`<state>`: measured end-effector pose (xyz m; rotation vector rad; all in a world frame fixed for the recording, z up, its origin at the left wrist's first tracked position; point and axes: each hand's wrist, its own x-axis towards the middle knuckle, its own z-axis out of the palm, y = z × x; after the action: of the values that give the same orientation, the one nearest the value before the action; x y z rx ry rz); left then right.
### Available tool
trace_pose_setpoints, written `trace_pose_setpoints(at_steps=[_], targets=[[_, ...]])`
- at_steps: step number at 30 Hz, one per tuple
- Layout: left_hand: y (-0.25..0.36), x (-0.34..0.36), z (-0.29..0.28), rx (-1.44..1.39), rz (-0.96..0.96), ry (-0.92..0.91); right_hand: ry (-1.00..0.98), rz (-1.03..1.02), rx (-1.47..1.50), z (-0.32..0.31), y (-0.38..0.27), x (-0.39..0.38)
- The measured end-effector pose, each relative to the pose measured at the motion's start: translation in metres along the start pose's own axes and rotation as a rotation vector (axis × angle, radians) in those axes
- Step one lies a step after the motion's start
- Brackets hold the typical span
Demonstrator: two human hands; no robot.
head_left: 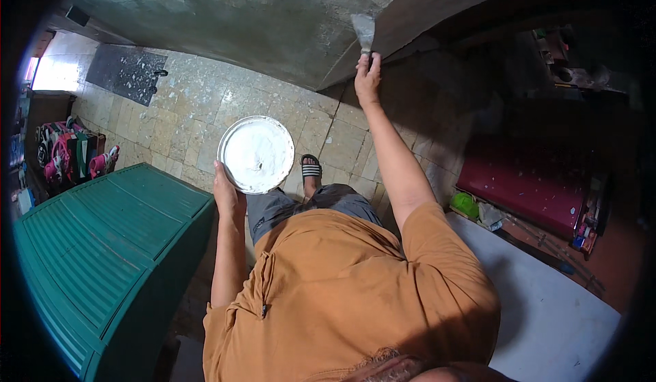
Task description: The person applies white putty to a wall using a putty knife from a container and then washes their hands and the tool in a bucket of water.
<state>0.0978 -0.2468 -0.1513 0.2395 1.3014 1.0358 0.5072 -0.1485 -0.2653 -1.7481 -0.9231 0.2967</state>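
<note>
We see the right hand (367, 78) stretched up and forward, its fingers closed around the handle of a putty knife (363, 33), whose flat metal blade points upward and lies against the grey plastered wall (260, 20), right beside the corner where that wall meets a darker brown one (437, 6). The left hand (224, 189) is lower and nearer the body, gripping the near rim of a round white plate (256, 154) that carries a layer of white paste; the thumb side wraps the edge, and the plate is held roughly level, well apart from the putty knife. Below the plate we make out grey shorts (328, 201) and a foot in a striped sandal (311, 168) standing on the pale tiled floor (198, 108). The person wears an orange shirt (342, 293), which fills the lower middle of the view. To the left stands a large green ribbed storage box (102, 245), and beyond it some pink and dark items (68, 153) sit near a bright doorway. A dark mat (126, 73) lies on the tiles at the foot of the grey wall. On the right we see a red panel (526, 184), a small green object (465, 204) just beside it, and a white surface (547, 307) nearer the lower edge.
</note>
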Motion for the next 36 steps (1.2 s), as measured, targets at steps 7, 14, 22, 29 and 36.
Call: trace_pose_setpoints(at_steps=[7, 14, 22, 29, 36], targets=[[0.003, -0.002, 0.001, 0.011, 0.018, 0.021, -0.145, 0.115, 0.147, 0.001, -0.034, -0.019], [0.005, 0.008, 0.002, 0.025, 0.017, -0.002, 0.054, -0.079, -0.046, 0.006, 0.008, -0.012], [0.005, 0.009, -0.001, -0.012, -0.012, -0.015, -0.009, -0.052, 0.005, -0.002, 0.003, 0.009], [0.004, 0.012, -0.004, -0.042, 0.003, -0.024, -0.125, 0.132, 0.068, -0.020, -0.012, -0.008], [0.009, 0.013, 0.007, -0.026, 0.041, -0.030, -0.076, -0.037, -0.152, -0.019, -0.018, 0.000]])
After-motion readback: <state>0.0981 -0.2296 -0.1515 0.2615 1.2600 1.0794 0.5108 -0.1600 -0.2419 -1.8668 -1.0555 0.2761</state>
